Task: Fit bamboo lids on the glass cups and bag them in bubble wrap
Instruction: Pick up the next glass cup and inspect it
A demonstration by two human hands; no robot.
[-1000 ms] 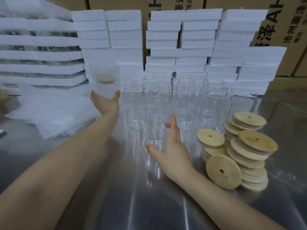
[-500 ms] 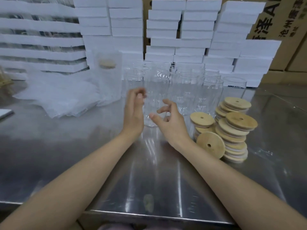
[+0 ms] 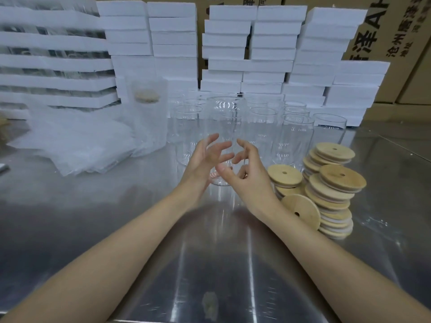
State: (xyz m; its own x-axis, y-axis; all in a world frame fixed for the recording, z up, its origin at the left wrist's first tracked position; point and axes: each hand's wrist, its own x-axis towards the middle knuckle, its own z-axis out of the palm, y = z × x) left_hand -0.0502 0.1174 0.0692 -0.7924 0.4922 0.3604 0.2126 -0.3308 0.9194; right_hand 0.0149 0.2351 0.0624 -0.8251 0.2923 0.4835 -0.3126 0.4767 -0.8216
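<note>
A clear glass cup (image 3: 225, 117) stands out in front of a cluster of several empty glass cups (image 3: 291, 134) at the middle of the steel table (image 3: 93, 217). My right hand (image 3: 247, 173) wraps its lower right side, thumb across the front. My left hand (image 3: 201, 159) is at the cup's left side with fingers spread and blurred. A pile of round bamboo lids (image 3: 331, 183) with a small hole each lies to the right of my right wrist. One lidded cup in a bubble wrap bag (image 3: 148, 117) stands upright at the back left.
A loose heap of bubble wrap bags (image 3: 77, 145) lies at the left. Stacks of white foam boxes (image 3: 272, 43) line the back, with cardboard cartons (image 3: 401, 31) behind them. The table's front edge runs along the bottom of the view.
My left hand let go of the bagged cup at the back left and came to the middle. My right hand took a glass cup from the cluster and drew it toward me.
</note>
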